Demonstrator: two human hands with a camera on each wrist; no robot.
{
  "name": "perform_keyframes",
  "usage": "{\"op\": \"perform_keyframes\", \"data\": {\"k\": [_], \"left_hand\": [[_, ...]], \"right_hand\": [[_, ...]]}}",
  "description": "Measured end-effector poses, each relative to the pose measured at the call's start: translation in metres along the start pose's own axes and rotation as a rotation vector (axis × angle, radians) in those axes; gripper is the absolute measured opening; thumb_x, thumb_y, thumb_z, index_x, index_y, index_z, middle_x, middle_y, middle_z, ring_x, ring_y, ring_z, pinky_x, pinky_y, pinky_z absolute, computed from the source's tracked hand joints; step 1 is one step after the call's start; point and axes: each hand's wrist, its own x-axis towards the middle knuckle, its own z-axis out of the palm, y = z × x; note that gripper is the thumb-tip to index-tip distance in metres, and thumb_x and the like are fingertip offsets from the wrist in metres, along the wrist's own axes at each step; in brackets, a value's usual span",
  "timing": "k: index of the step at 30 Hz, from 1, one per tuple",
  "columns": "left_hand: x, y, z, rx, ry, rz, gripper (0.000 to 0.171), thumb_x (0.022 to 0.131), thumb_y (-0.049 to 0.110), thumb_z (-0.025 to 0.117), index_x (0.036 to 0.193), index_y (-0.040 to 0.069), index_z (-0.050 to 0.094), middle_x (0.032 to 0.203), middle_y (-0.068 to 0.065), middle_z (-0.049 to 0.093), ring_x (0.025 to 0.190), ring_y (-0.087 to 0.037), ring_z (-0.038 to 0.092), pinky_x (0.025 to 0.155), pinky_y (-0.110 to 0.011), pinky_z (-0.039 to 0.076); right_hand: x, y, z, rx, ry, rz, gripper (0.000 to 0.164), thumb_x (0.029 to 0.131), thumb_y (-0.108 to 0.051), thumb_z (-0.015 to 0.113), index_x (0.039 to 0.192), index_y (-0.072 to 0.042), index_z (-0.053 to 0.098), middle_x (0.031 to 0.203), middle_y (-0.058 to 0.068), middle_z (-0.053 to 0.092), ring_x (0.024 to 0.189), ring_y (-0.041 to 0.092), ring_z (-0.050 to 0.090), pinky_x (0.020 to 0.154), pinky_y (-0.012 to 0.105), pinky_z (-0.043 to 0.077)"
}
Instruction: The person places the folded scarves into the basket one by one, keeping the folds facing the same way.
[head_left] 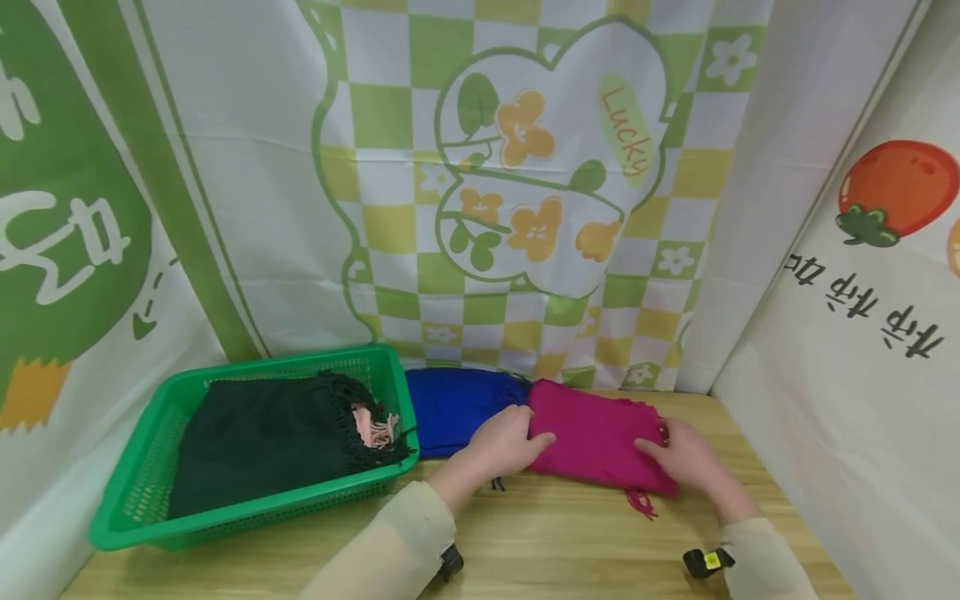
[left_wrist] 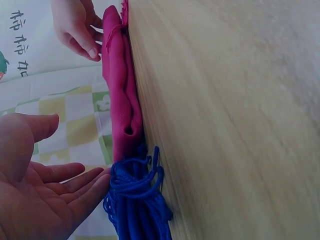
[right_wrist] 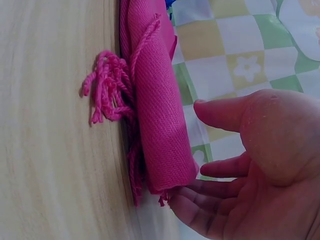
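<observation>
A folded magenta scarf (head_left: 592, 433) with fringed ends lies flat on the table beside a folded blue scarf (head_left: 457, 408). At the magenta scarf's left end is my left hand (head_left: 504, 442); in the left wrist view its fingers are extended, fingertips right at the blue fringe (left_wrist: 135, 185). My right hand (head_left: 686, 454) is at the magenta scarf's right end, thumb apart from the fingers. Seen from the right wrist, those fingers reach the scarf's folded end (right_wrist: 165, 150), and the thumb stands off it. Neither hand grips the cloth.
To the left stands a green plastic basket (head_left: 108, 508) holding a folded black fringed scarf (head_left: 262, 433) and a bit of pale pink fringed cloth (head_left: 363, 427). A printed curtain (head_left: 375, 192) hangs behind the wooden table (head_left: 570, 542), and white side walls close in the corners.
</observation>
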Motion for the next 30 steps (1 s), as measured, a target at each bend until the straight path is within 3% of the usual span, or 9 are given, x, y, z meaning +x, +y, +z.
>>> {"op": "perform_keyframes", "data": {"k": [12,16,20,23,30], "left_hand": [[0.006,-0.001,0.007,0.006,-0.015,-0.008,0.062,0.111,0.048,0.068,0.144,-0.004,0.067,0.145,-0.019,0.07,0.131,-0.033,0.069,0.106,-0.046,0.059],[0.007,-0.002,0.009,0.006,-0.013,-0.008,0.046,0.11,0.046,0.07,0.114,0.0,0.074,0.113,-0.014,0.076,0.098,-0.027,0.074,0.084,-0.04,0.061],[0.01,-0.002,0.013,0.018,-0.016,-0.017,0.045,0.11,0.046,0.069,0.081,0.012,0.062,0.076,-0.004,0.06,0.064,-0.019,0.058,0.063,-0.034,0.05],[0.012,-0.001,0.015,0.044,-0.014,-0.024,0.049,0.11,0.046,0.07,0.074,0.015,0.057,0.069,-0.002,0.054,0.059,-0.017,0.054,0.059,-0.033,0.047],[0.015,0.005,0.016,0.103,-0.025,-0.069,0.056,0.109,0.047,0.07,0.065,0.015,0.057,0.062,-0.003,0.055,0.059,-0.02,0.056,0.061,-0.035,0.05]], "right_hand": [[0.004,0.009,0.008,0.001,-0.033,0.016,0.082,0.11,-0.038,0.071,0.151,0.027,0.042,0.149,0.048,0.053,0.14,0.064,0.052,0.116,0.071,0.045],[0.004,0.01,0.009,-0.007,-0.038,0.013,0.084,0.109,-0.038,0.072,0.149,0.029,0.042,0.146,0.049,0.054,0.139,0.064,0.054,0.114,0.07,0.047],[0.003,0.01,0.011,-0.012,-0.046,0.026,0.084,0.11,-0.037,0.07,0.149,0.031,0.041,0.145,0.05,0.053,0.139,0.064,0.053,0.114,0.069,0.047],[0.002,0.008,0.012,-0.013,-0.045,0.033,0.082,0.11,-0.036,0.069,0.147,0.031,0.041,0.143,0.051,0.055,0.137,0.064,0.055,0.113,0.069,0.048],[0.002,0.005,0.016,-0.023,-0.02,0.039,0.074,0.11,-0.036,0.069,0.14,0.029,0.051,0.134,0.047,0.063,0.129,0.063,0.062,0.108,0.068,0.052]]}}
